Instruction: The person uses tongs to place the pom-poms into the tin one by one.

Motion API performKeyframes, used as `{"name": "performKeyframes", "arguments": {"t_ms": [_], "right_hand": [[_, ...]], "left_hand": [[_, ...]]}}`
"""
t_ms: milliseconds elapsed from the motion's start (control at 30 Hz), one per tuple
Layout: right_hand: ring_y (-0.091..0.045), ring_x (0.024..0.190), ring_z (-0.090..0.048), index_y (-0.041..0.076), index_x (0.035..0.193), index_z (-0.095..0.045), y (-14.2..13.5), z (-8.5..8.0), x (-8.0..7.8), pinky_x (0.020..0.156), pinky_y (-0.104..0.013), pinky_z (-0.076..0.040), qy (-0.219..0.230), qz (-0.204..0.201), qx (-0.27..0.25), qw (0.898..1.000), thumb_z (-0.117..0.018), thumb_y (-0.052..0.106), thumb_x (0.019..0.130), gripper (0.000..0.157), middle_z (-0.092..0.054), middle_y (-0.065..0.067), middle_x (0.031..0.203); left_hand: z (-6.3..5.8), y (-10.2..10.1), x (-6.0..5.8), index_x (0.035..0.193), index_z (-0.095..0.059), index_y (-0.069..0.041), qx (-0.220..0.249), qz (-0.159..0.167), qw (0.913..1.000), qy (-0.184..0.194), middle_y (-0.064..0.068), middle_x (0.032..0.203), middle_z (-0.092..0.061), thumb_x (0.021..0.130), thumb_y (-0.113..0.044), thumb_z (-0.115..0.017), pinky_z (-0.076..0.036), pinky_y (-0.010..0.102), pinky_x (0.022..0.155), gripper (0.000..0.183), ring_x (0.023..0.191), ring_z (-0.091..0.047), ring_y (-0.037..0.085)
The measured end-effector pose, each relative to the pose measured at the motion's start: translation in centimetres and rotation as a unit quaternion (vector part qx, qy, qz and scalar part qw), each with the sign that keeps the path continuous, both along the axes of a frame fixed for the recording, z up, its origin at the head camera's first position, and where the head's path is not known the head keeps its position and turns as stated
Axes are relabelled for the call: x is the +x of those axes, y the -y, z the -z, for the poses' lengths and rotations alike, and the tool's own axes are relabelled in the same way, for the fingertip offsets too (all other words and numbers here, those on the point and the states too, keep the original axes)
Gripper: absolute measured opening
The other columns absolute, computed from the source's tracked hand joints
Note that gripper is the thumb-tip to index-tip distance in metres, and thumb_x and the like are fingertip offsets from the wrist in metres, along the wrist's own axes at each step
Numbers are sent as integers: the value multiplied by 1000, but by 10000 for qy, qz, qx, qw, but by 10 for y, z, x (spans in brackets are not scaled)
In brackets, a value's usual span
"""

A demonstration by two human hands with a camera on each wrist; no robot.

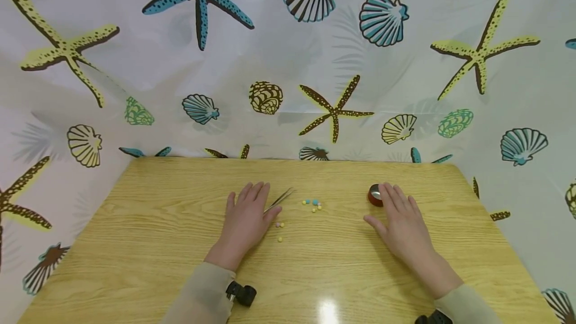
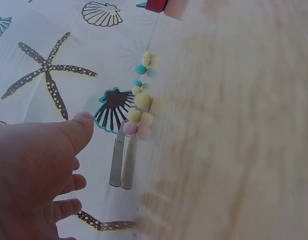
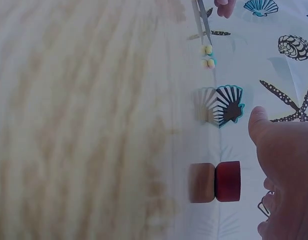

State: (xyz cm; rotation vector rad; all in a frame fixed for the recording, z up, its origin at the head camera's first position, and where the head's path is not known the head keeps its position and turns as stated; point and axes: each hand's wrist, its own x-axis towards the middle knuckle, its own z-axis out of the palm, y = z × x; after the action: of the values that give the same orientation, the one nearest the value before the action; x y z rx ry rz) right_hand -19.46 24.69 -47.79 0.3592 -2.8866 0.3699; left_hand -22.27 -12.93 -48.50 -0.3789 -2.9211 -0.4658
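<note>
My left hand (image 1: 245, 221), its fingers straight, is over the left-centre of the table beside a pair of metal tweezers (image 1: 283, 196). Part of the tweezers is hidden behind that hand in the head view; the left wrist view shows their flat arms (image 2: 117, 161). To the right are several small round beads (image 1: 315, 202) in yellow, blue and pink, loosely scattered. A small red cup (image 1: 373, 197) with a silvery inside stands by the fingertips of my right hand (image 1: 405, 229), which partly cover it. That hand is also stretched out and holds nothing. Whether it touches the cup, I cannot tell.
Light wood makes up the tabletop (image 1: 148, 234). Behind it and at both sides hangs a white cloth (image 1: 279, 54) printed with starfish and shells. A black strap device (image 1: 243, 294) sits on the left wrist, with a similar one (image 1: 434, 318) on the right.
</note>
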Motion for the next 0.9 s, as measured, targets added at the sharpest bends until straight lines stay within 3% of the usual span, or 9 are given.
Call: {"name": "performKeyframes", "arguments": {"t_ms": [267,900], "right_hand": [[-51,161,-29,-4,171,-31,-2,-1,-4,128,-70,-21,65,-3,-355,9993,-70,46,110,88,-35,-30,172],[-53,159,-31,-4,172,-24,-12,7,-24,126,-68,-30,730,120,-1302,9887,-74,43,108,93,-29,-32,174]], "left_hand": [[5,0,-5,163,-51,-4,22,8,9996,-273,19,158,-58,112,-46,-66,-32,73,122,68,147,-51,43],[8,-1,-18,161,-54,-3,330,100,9994,38,22,150,-62,109,-43,-72,-39,69,117,68,140,-54,47]]}}
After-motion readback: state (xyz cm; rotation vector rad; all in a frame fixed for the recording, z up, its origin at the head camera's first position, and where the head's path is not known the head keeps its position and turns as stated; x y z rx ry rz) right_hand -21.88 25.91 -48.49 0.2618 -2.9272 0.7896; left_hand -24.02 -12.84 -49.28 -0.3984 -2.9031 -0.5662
